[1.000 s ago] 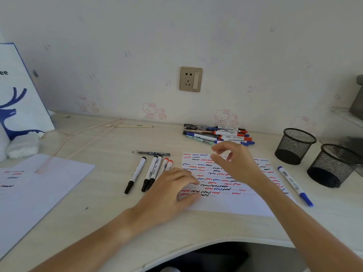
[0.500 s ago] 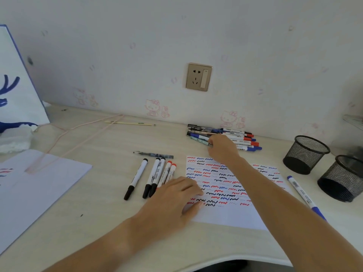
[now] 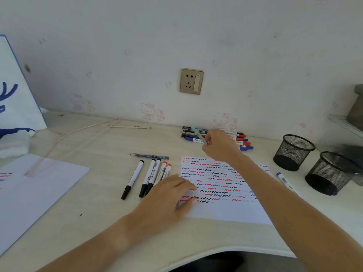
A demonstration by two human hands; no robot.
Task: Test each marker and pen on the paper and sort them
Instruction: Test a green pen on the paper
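We've got a teal pen (image 3: 198, 135) pinched in our right hand (image 3: 220, 146), lifted just over the pile (image 3: 216, 137) by the wall; its long axis runs diagonal, free end up-left toward the wall, gripped end down-right; left hand (image 3: 169, 195) lies flat, holding nothing, pinning the paper (image 3: 225, 211); risk we see: that fingertip grip slips, or our sleeve-less forearm smudges fresh squiggles while crossing the sheet.

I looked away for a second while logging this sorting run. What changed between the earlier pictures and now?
The right hand reached from above the paper to the pile of pens by the wall and took hold of a light teal pen, lifting it. The left hand stayed pressing the paper; the sorted markers lie unmoved.
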